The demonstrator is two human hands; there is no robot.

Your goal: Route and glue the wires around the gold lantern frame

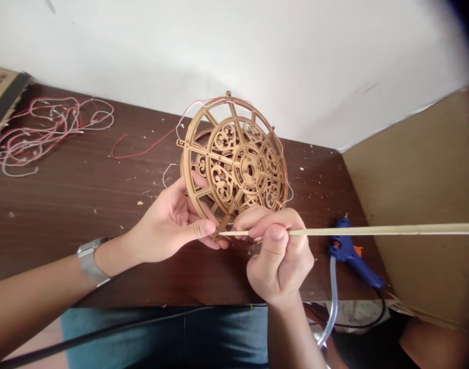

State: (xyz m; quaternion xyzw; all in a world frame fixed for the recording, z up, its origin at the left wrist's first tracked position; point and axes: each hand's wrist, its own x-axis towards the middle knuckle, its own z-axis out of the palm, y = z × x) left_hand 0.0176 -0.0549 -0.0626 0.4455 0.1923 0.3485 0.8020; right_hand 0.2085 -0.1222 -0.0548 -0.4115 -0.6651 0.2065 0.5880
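Observation:
A round wooden openwork wheel (234, 163), with scroll cut-outs and spokes, stands tilted over the dark table. My left hand (180, 220) grips its lower left rim, thumb in front and fingers behind. Between thumb and fingers of my right hand (280, 251) is a long thin wooden stick (372, 230), running out to the right edge of the view. The stick's left tip touches or nearly touches a small tab at the wheel's lower rim, beside my left thumb. Red and white wires (157, 146) run around the wheel's upper rim and trail to the left.
A blue hot glue gun (344, 246) with a clear glue stick lies at the right, near a cardboard panel (414, 189). Tangled red and white wires (53, 125) lie at the left on the table (142, 189), by a cardboard box (3, 89). Small scraps dot the surface. A white wall rises behind.

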